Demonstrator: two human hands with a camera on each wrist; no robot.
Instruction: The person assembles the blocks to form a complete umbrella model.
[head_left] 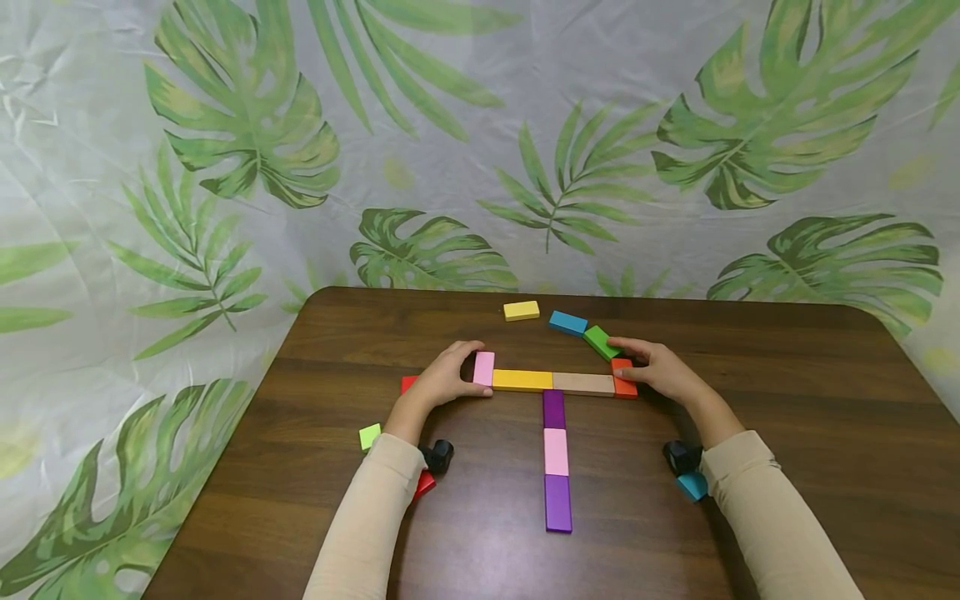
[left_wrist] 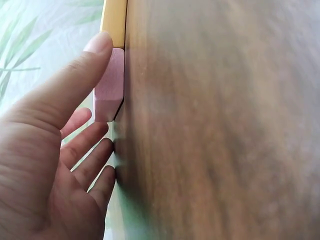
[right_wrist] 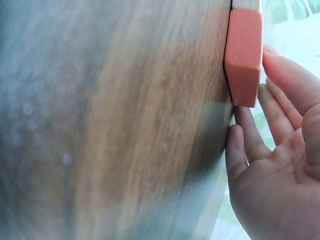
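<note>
My left hand (head_left: 444,375) is at the left end of a row of flat blocks. It holds a pink block (head_left: 483,368) between the thumb at the near end and a finger at the far end. A yellow-orange block (head_left: 522,381), a tan block (head_left: 583,384) and an orange-red block (head_left: 625,378) continue the row. My right hand (head_left: 663,372) rests its thumb on the orange-red block (right_wrist: 244,40), its other fingers loosely spread. Its forefinger reaches the end of a green block (head_left: 602,342). A purple block (head_left: 553,409), pink block (head_left: 556,452) and violet block (head_left: 558,503) run toward me.
On the brown table (head_left: 480,533), a pale yellow block (head_left: 521,311) and a blue block (head_left: 568,323) lie at the back. A lime block (head_left: 370,436) and partly hidden red blocks (head_left: 424,484) lie by my left arm, a blue-teal one (head_left: 692,486) by my right wrist.
</note>
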